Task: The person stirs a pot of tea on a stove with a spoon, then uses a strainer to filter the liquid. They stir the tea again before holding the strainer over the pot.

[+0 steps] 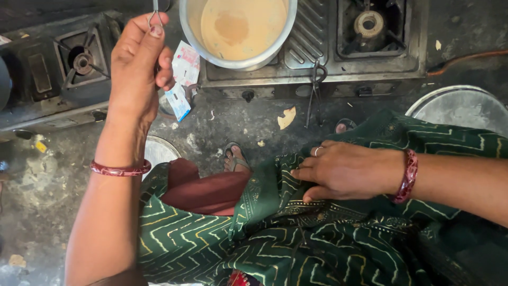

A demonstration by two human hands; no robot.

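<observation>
My left hand point(138, 62) is raised and pinches a thin metal wire handle point(155, 15) between thumb and fingers; the handle runs up out of view. My right hand point(338, 170) rests with fingers pressed on the green patterned cloth point(296, 233) at my waist. A steel pot point(238, 29) of light brown liquid sits on the stove burner, just right of my left hand. Both wrists wear red bangles.
A two-burner steel stove point(370, 47) stands on the floor; metal tongs point(315, 90) hang off its front. A second dark stove point(63, 69) is at left. A small white packet point(182, 79) lies nearby. A round steel lid point(460, 106) sits right. My sandalled foot point(235, 158) shows below.
</observation>
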